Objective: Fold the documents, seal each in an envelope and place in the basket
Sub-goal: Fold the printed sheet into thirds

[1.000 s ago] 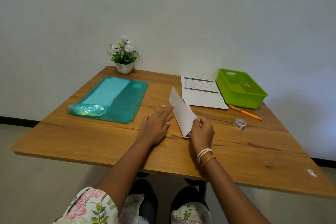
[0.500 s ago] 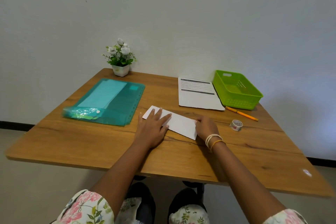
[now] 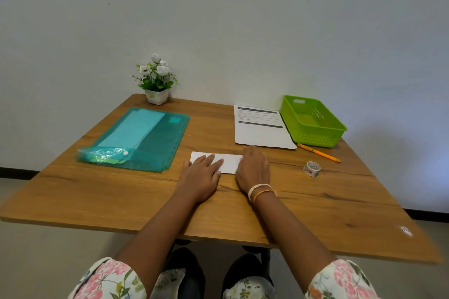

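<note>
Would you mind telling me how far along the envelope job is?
Early. Done: one document is folded into a strip. In hand: the left hand and right hand press it flat on the table. Left: another sheet lies unfolded, nothing is sealed, and the basket looks empty.

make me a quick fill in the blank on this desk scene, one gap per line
1. Both hands, the left hand and the right hand, press flat on the folded ____.
2. The basket at the far right of the table is ____ in colour.
3. The orange pencil lies between the basket and the roll of ____.
4. The potted flowers stand beyond the teal ____.

Missing words: paper; green; tape; folder
</note>
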The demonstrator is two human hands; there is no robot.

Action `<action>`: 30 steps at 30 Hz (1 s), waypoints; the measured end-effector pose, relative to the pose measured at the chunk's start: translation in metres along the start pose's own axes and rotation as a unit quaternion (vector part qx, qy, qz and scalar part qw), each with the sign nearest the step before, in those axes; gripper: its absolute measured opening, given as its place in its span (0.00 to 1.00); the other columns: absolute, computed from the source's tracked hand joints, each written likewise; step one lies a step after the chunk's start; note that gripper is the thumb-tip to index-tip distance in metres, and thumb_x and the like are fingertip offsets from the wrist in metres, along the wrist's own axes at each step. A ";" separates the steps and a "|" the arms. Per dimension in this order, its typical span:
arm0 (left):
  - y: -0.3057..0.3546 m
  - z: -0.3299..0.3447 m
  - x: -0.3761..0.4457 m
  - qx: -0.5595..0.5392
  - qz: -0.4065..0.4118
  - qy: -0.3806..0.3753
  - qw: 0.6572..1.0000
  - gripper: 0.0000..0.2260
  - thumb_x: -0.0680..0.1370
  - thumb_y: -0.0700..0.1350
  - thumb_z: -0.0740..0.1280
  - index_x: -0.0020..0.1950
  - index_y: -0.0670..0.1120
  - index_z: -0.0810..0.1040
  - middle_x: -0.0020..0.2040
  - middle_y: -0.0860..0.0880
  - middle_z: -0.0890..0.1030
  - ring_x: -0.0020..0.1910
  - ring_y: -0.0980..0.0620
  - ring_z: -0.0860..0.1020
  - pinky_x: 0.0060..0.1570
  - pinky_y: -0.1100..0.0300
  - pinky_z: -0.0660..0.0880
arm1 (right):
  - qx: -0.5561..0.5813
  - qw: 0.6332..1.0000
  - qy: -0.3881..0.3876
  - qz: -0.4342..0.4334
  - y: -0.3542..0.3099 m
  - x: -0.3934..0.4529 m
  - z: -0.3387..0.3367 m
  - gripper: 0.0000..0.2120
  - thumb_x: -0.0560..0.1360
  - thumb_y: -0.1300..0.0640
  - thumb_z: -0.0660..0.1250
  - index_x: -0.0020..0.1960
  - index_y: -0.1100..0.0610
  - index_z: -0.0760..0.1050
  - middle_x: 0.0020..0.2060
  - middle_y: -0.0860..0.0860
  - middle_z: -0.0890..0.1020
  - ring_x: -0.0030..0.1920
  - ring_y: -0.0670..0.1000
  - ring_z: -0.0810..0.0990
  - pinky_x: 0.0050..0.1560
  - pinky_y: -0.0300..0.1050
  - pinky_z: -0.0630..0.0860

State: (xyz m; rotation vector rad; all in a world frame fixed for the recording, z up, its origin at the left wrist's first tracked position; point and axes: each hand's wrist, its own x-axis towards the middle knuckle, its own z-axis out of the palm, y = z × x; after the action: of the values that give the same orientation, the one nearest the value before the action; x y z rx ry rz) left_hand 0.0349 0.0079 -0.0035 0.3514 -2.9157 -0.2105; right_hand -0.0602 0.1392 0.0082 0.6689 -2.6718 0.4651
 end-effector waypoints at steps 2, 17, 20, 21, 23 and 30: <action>0.002 -0.001 0.000 0.006 0.002 0.015 1.000 0.20 0.83 0.54 0.50 0.75 0.59 0.62 0.77 0.53 0.62 0.74 0.52 0.60 0.67 0.46 0.57 | 0.047 0.996 -0.047 -0.053 -0.014 -0.008 0.004 0.19 0.79 0.55 0.55 0.69 0.57 0.66 0.68 0.56 0.71 0.68 0.54 0.68 0.68 0.47 0.64; -0.006 0.004 0.006 -0.038 0.010 -0.028 0.999 0.23 0.84 0.52 0.47 0.79 0.51 0.53 0.79 0.54 0.53 0.77 0.57 0.51 0.75 0.53 0.48 | 0.029 0.987 -0.119 -0.109 -0.024 -0.016 0.011 0.23 0.79 0.50 0.52 0.71 0.57 0.65 0.71 0.56 0.67 0.71 0.55 0.65 0.68 0.51 0.64; -0.002 0.002 0.009 -0.025 -0.008 -0.028 0.999 0.24 0.83 0.52 0.47 0.80 0.50 0.51 0.80 0.52 0.51 0.78 0.56 0.50 0.75 0.52 0.47 | 0.017 0.978 -0.178 -0.109 -0.018 -0.011 0.012 0.27 0.81 0.47 0.48 0.77 0.56 0.53 0.77 0.54 0.55 0.77 0.54 0.52 0.75 0.53 0.52; -0.001 0.002 0.009 -0.020 -0.016 -0.030 0.999 0.25 0.83 0.52 0.47 0.80 0.49 0.50 0.80 0.52 0.51 0.78 0.55 0.50 0.75 0.52 0.47 | 0.012 0.976 -0.190 -0.108 -0.016 -0.010 0.011 0.28 0.81 0.46 0.47 0.78 0.56 0.51 0.78 0.53 0.53 0.77 0.53 0.50 0.75 0.52 0.50; -0.001 0.001 0.009 -0.015 -0.028 -0.038 0.999 0.25 0.83 0.52 0.47 0.80 0.49 0.49 0.80 0.51 0.49 0.78 0.54 0.49 0.76 0.51 0.47 | 0.006 0.974 -0.204 -0.095 -0.008 -0.008 0.009 0.29 0.81 0.46 0.47 0.78 0.56 0.49 0.78 0.53 0.50 0.77 0.52 0.48 0.75 0.51 0.48; 0.000 0.002 0.006 -0.001 -0.087 -0.030 0.996 0.26 0.83 0.54 0.46 0.80 0.48 0.46 0.80 0.49 0.48 0.79 0.51 0.47 0.77 0.50 0.44 | -0.032 0.975 -0.218 -0.013 0.045 -0.003 -0.006 0.28 0.81 0.48 0.46 0.78 0.57 0.46 0.78 0.52 0.49 0.78 0.51 0.47 0.76 0.49 0.47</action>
State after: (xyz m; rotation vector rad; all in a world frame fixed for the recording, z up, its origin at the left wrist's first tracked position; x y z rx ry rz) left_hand 0.0290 0.0069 -0.0043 0.6099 -2.9434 -0.2536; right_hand -0.0789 0.1803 0.0016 0.8698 -3.0638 0.2427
